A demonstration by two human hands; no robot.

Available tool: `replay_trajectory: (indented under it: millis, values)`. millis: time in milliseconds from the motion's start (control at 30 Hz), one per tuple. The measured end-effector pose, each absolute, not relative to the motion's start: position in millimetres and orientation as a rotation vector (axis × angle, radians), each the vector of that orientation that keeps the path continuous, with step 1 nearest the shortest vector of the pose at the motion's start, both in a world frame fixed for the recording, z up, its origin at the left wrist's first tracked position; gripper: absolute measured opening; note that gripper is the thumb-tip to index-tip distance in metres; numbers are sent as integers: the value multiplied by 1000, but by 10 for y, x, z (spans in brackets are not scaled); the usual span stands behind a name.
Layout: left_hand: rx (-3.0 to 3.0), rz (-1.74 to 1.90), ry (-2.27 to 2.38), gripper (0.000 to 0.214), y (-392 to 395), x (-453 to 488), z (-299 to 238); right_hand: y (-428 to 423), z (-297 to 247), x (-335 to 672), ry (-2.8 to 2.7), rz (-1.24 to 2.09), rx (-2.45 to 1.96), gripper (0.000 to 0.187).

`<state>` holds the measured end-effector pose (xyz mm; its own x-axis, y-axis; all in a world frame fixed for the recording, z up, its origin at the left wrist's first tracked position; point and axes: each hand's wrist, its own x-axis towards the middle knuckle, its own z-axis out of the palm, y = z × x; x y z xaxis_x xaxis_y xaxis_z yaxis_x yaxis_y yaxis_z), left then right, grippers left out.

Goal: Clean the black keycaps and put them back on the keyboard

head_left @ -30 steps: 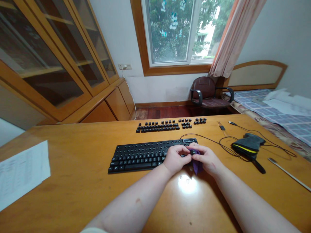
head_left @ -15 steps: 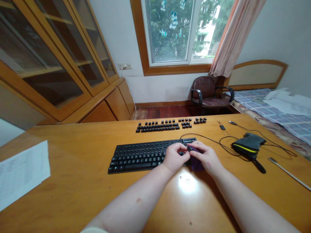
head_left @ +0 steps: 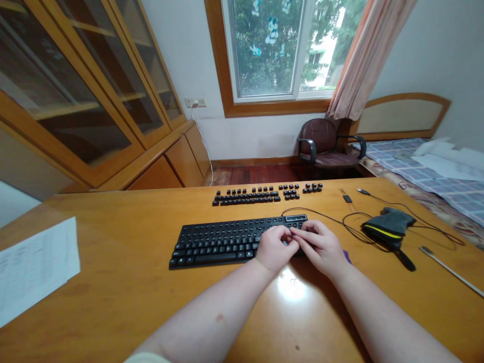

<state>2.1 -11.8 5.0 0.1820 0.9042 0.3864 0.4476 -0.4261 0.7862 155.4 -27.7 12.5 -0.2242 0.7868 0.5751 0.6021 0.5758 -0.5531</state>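
Note:
My left hand [head_left: 276,246] and my right hand [head_left: 319,247] meet fingertip to fingertip over the right end of a black keyboard [head_left: 219,242]. A purple cloth [head_left: 347,256] is in my right hand; one end sticks out beyond its far side, and a bit of purple shows at the fingertips. The left fingers are closed in a pinch on a small black keycap, now mostly hidden by the fingers. Many upper keys of the keyboard are bare stems, while the lower left rows carry lettered caps. Loose black keycaps [head_left: 247,200] lie in rows behind it.
On the right lie a dark grey cloth item with a yellow stripe [head_left: 389,224], a coiled black cable [head_left: 351,224], a small keycap puller [head_left: 347,198] and a white-handled brush [head_left: 449,269]. Paper sheets [head_left: 38,267] lie at left. A brown chair [head_left: 319,143] stands beyond the desk.
The purple cloth hung below the fingers and now shows at the right hand's outer side. The black keycap seen between the fingertips is now covered. The fingers have drawn closer together.

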Motion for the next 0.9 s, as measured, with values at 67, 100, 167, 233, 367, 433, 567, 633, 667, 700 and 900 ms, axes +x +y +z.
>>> replay_trajectory:
  millis: [67, 100, 167, 233, 367, 433, 567, 633, 667, 700, 900]
  values:
    - [1913, 1201, 1254, 6, -115, 16, 50, -289, 144, 1561, -1940, 248, -1093, 32]
    - [1901, 1208, 1248, 5, -114, 13, 52, -295, 151, 1561, -1935, 241, -1085, 31]
    - [1910, 1216, 1233, 5, -114, 7, 61, -303, 160, 1556, -1928, 243, -1087, 30]
    - [1942, 1216, 1227, 8, -116, 4, 69, -304, 165, 1545, -1928, 259, -1103, 29]
    - [1893, 1233, 1239, 5, -110, 10, 59, -309, 181, 1530, -1921, 234, -1090, 27]
    - [1845, 1253, 1244, 2, -100, 15, 43, -319, 190, 1539, -1910, 211, -1077, 23]
    - [1778, 1308, 1215, 2, -75, 14, 10, -308, 181, 1598, -1782, 145, -1145, 13]
    - [1747, 1343, 1183, 4, -60, 10, -2, -277, 159, 1631, -1694, 157, -1217, 15]
    - [1733, 1357, 1176, 6, -52, 7, -5, -259, 145, 1643, -1672, 197, -1252, 18]
    - [1722, 1367, 1177, 7, -44, 4, -6, -241, 131, 1650, -1670, 261, -1278, 20]
    - [1765, 1345, 1137, 11, -19, -19, 24, -192, 65, 1611, -1622, 723, -1248, 33]
